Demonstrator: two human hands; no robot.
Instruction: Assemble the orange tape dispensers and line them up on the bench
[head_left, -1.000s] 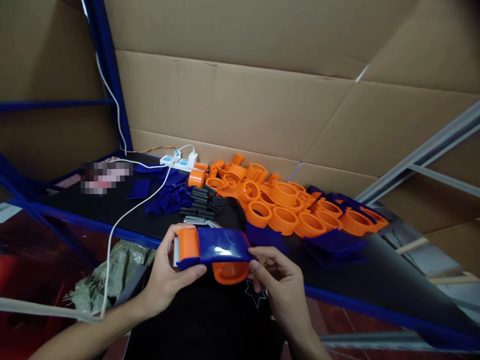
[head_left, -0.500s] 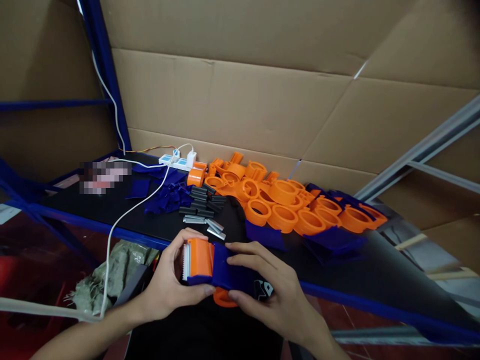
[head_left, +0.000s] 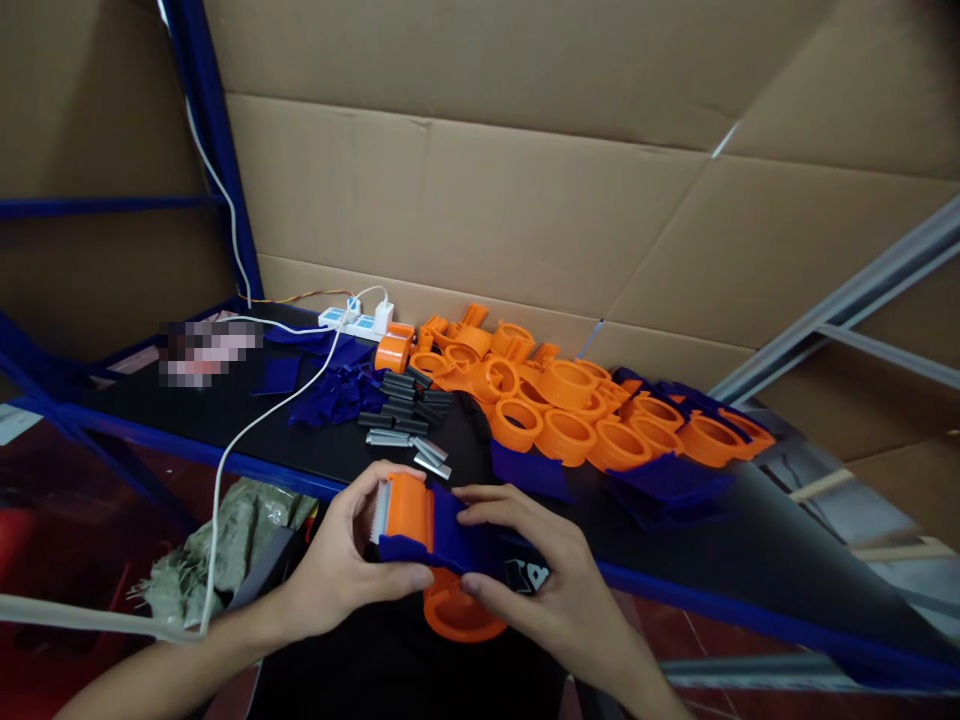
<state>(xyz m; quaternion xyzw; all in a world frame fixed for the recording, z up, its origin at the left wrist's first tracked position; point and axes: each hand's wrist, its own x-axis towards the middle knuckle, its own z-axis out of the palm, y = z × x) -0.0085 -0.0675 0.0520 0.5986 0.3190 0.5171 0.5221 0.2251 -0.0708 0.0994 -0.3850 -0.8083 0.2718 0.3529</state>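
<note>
Orange plastic holder (head_left: pixel 409 510), blue plastic flap (head_left: pixel 451 528) seemingly on; my left grip (head_left: pixel 335 565) pinches holder, right grip (head_left: pixel 556 585) flap; orange plastic rings (head_left: pixel 571 454) apparently pending.

This is a workshop: orange tape-dispenser frames (head_left: pixel 562 400) and black tubes (head_left: pixel 405 410) lie heaped on the table (head_left: pixel 780 550), cardboard panels (head_left: pixel 465 200) behind it, a blue post (head_left: pixel 214 120) at its back-left corner.

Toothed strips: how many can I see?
1: the toothed strip is at the left end of the held orange-and-blue piece. More may be hidden among the piled orange parts.
</note>
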